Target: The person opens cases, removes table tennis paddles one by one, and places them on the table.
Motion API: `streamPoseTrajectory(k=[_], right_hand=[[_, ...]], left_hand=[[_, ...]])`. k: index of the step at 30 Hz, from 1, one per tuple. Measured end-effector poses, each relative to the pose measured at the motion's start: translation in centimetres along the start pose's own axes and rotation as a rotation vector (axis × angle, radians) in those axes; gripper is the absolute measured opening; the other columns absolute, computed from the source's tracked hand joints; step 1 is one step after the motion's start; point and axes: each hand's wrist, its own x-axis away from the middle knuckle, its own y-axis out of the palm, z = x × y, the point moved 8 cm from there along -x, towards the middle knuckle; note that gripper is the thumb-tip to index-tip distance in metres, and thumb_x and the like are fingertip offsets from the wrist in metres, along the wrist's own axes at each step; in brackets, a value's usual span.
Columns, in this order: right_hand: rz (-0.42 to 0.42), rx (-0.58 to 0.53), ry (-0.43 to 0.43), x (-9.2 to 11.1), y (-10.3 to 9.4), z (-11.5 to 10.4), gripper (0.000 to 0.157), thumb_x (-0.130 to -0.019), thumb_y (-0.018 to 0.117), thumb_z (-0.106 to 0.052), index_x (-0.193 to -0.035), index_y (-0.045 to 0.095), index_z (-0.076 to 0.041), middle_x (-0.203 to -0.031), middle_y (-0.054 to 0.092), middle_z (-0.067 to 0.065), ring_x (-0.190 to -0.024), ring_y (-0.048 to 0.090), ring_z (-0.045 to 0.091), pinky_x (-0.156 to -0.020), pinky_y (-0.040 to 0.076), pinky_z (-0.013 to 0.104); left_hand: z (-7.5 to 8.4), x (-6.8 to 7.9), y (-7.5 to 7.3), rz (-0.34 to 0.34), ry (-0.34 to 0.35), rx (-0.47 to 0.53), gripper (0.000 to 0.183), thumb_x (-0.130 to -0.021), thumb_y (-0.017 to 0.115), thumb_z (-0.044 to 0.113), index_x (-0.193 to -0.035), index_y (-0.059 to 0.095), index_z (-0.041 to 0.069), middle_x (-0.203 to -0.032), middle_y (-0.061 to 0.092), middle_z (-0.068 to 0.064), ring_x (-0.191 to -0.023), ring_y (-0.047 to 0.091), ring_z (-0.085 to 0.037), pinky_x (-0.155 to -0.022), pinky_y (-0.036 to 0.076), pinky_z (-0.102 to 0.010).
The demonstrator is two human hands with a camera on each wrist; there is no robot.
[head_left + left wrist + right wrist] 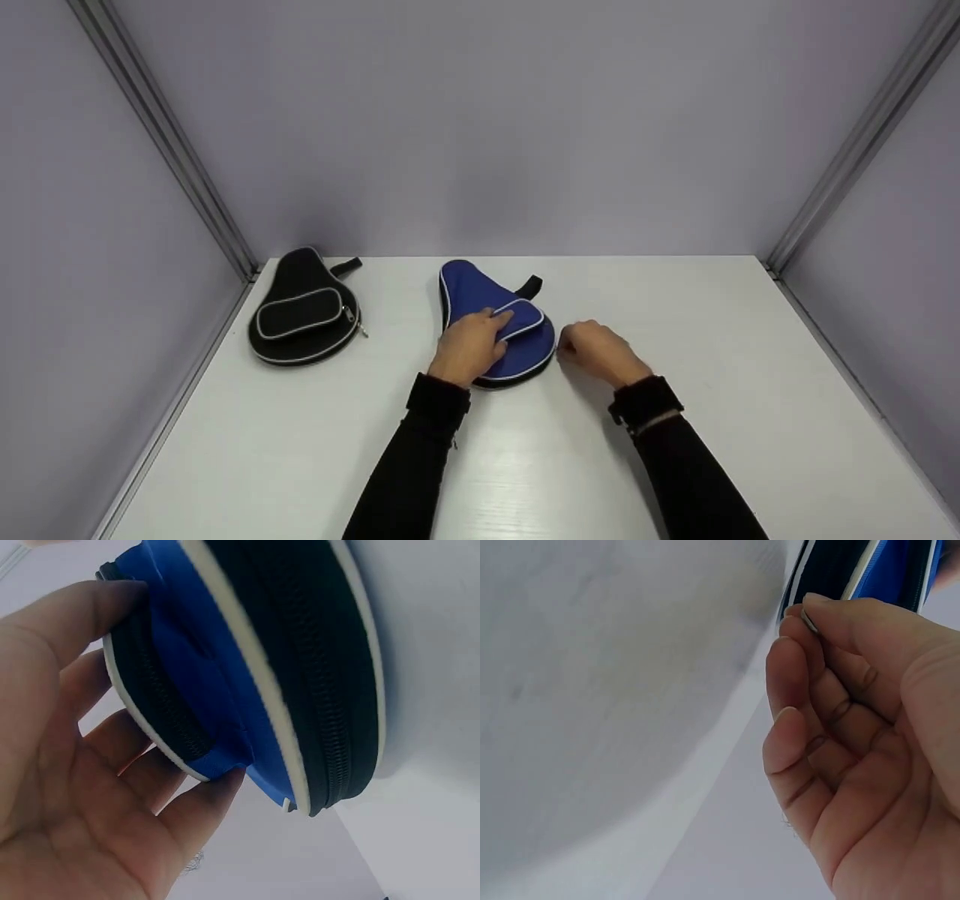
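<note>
A blue table tennis paddle case (pixel 474 289) with white piping and a black zipped side lies on the white table. My left hand (pixel 469 347) is on its front pocket (pixel 525 319), thumb and fingers gripping around the pocket's edges in the left wrist view (pixel 90 742). Beside the case's right edge, my right hand (pixel 600 351) pinches a small metal zipper pull (pixel 808 621) between thumb and index finger. The other right fingers are curled. Zipper teeth (pixel 330 712) run along the side; the slider itself is hidden.
A black paddle case (pixel 300 270) with pale piping, a pocket and a wrist strap lies at the table's left, apart from both hands. A black strap (pixel 529 287) sticks out from the blue case. Grey walls (pixel 495 127) enclose the table (pixel 750 420) at the back and sides.
</note>
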Motion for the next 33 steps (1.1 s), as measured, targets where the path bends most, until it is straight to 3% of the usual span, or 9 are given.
streamPoseTrajectory(k=[4,7,13,19,24,33], right_hand=[[-0.041,-0.016,-0.028,0.0,0.3,-0.7,0.012,-0.103,0.077,-0.003,-0.097,0.087,-0.004,-0.089,0.082,0.003,-0.077,0.066,0.013,-0.075,0.065,0.040],[-0.086,-0.054,-0.041,0.1,0.7,-1.3,0.013,-0.103,0.079,-0.004,-0.092,0.086,-0.006,-0.082,0.074,-0.003,-0.073,0.058,0.010,-0.068,0.055,0.031],[-0.146,-0.101,-0.100,0.2,1.1,-2.9,0.030,-0.101,0.079,0.000,-0.076,0.068,-0.012,-0.074,0.054,-0.009,-0.066,0.047,0.009,-0.062,0.037,0.024],[-0.084,-0.066,-0.118,0.2,0.7,-3.4,0.024,-0.098,0.079,0.000,-0.077,0.071,-0.010,-0.072,0.054,-0.008,-0.064,0.047,0.008,-0.059,0.036,0.023],[-0.044,-0.062,-0.070,0.1,0.3,-2.7,0.031,-0.100,0.077,-0.002,-0.076,0.061,-0.014,-0.071,0.052,-0.008,-0.063,0.046,0.010,-0.059,0.035,0.025],[0.011,-0.037,-0.004,0.0,-0.6,-0.2,0.026,-0.103,0.076,-0.004,-0.080,0.067,-0.010,-0.074,0.055,-0.005,-0.067,0.050,0.012,-0.061,0.039,0.027]], left_hand=[[-0.2,-0.1,0.0,0.017,0.001,-0.013,0.057,-0.110,0.084,0.023,-0.165,0.070,0.015,-0.161,0.074,-0.024,-0.146,0.076,-0.043,-0.121,0.066,-0.054],[-0.3,-0.1,0.0,0.026,-0.001,-0.017,0.057,-0.110,0.084,0.023,-0.165,0.070,0.015,-0.161,0.074,-0.024,-0.146,0.076,-0.042,-0.120,0.066,-0.054],[-0.4,-0.1,0.0,0.031,-0.012,-0.011,0.057,-0.110,0.083,0.023,-0.165,0.070,0.016,-0.161,0.074,-0.023,-0.147,0.076,-0.042,-0.121,0.066,-0.055],[-0.3,-0.1,-0.3,0.039,-0.011,-0.007,0.059,-0.107,0.085,0.023,-0.164,0.071,0.015,-0.161,0.074,-0.023,-0.145,0.077,-0.042,-0.116,0.068,-0.057],[0.0,0.0,-0.4,0.034,0.007,-0.041,0.062,-0.107,0.086,0.032,-0.164,0.071,0.013,-0.161,0.074,-0.022,-0.141,0.080,-0.040,-0.111,0.071,-0.055],[1.4,0.0,-0.5,-0.010,0.071,-0.024,0.065,-0.113,0.078,0.039,-0.165,0.066,0.001,-0.166,0.070,-0.021,-0.148,0.076,-0.039,-0.119,0.067,-0.052]])
